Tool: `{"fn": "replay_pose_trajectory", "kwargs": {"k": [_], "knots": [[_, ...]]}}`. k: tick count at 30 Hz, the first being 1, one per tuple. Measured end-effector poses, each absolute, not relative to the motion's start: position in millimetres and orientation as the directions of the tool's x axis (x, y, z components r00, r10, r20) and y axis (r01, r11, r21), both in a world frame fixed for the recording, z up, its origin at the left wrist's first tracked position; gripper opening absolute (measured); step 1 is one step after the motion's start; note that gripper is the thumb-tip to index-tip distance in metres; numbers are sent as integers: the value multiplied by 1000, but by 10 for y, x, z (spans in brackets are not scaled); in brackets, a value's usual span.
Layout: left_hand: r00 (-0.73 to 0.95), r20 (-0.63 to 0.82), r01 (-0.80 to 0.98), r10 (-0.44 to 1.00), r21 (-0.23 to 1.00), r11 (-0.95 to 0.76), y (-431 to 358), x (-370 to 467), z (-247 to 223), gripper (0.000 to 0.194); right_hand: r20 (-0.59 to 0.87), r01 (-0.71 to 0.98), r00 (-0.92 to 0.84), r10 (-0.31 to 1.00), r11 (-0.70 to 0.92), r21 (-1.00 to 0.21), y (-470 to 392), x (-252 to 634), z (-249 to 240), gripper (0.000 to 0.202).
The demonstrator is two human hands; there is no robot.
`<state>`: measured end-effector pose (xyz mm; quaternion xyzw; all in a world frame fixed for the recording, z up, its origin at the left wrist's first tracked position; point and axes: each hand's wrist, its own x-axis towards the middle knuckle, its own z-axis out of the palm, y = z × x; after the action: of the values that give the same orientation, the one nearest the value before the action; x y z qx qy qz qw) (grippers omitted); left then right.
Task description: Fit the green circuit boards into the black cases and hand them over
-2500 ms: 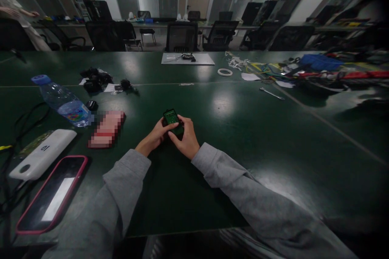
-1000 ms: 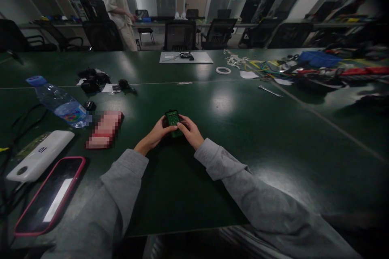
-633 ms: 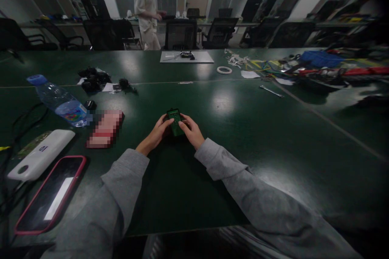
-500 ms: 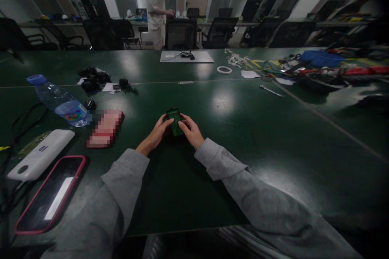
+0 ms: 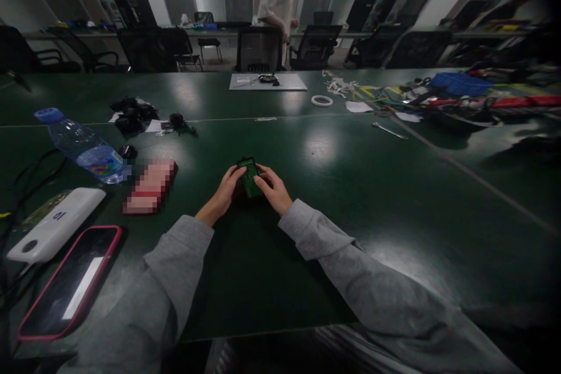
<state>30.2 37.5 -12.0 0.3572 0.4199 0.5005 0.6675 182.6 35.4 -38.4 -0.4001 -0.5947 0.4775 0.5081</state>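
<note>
Both hands hold one small green circuit board [image 5: 250, 182] with a dark edge, just over the middle of the green table [image 5: 272, 257]. My left hand [image 5: 227, 188] grips its left side, thumb resting on the face. On the right side my right hand [image 5: 274, 188] is closed round the edge, its thumb pressed on the board's front. The fingers behind the board are hidden. Small light marks show on the face, too fine to make out.
To the left lie a water bottle [image 5: 83, 149], a pixelated red item [image 5: 149, 187], a white power bank [image 5: 56, 225] and a phone [image 5: 70, 283]. Farther off are black parts [image 5: 134, 115], a tape roll [image 5: 322, 101], a wrench [image 5: 390, 131] and tangled cables [image 5: 442, 102]. A person [image 5: 277, 3] stands beyond.
The person in the background has moved to the right. My hands keep their hold on the circuit board, and the thumbs have shifted only slightly.
</note>
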Motion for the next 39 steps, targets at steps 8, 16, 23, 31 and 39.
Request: {"fn": "replay_pose_trajectory", "kwargs": {"k": [8,16,23,31,39], "knots": [[100,-202,-362,974,905,225,383,307,-153,38,238,-9,-172,956,240,-971,352,1814,-379,57],[88,-202,-426,976,878,220,384,300,-147,40,234,19,-215,948,243,-970,359,1811,-395,65],[149,-237,-591,960,757,279,497,197,-146,37,213,169,-133,968,234,-957,360,1779,-516,83],[151,-263,-602,953,741,299,473,298,-119,35,198,115,-98,975,209,-971,351,1739,-445,71],[62,-351,-612,934,726,313,531,489,-114,22,120,39,10,993,120,-992,471,1749,-386,56]]}}
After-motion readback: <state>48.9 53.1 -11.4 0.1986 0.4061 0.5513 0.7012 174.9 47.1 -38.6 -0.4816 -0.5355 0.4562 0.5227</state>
